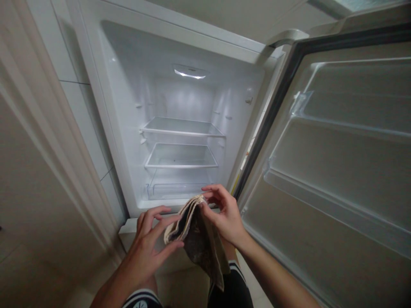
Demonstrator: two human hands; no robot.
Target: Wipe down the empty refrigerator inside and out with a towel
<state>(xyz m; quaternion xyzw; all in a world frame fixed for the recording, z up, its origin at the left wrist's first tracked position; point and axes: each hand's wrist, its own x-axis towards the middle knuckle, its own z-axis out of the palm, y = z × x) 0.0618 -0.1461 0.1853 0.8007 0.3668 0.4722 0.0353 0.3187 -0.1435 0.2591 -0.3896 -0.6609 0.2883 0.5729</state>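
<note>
A folded cleaning cloth, dark brown with a cream edge, hangs between my hands in front of the open refrigerator. My right hand pinches the cloth's upper right corner between thumb and fingers. On the other side, my left hand has its thumb and fingers closed about the folded left end. The lower part of the cloth droops toward my knees. Just beyond my hands is a clear drawer at the bottom of the refrigerator.
Two glass shelves, an upper one and a lower one, sit inside under a lit lamp. The refrigerator door, with clear door racks, stands swung out on the right. A tiled wall and a pale frame are on the left.
</note>
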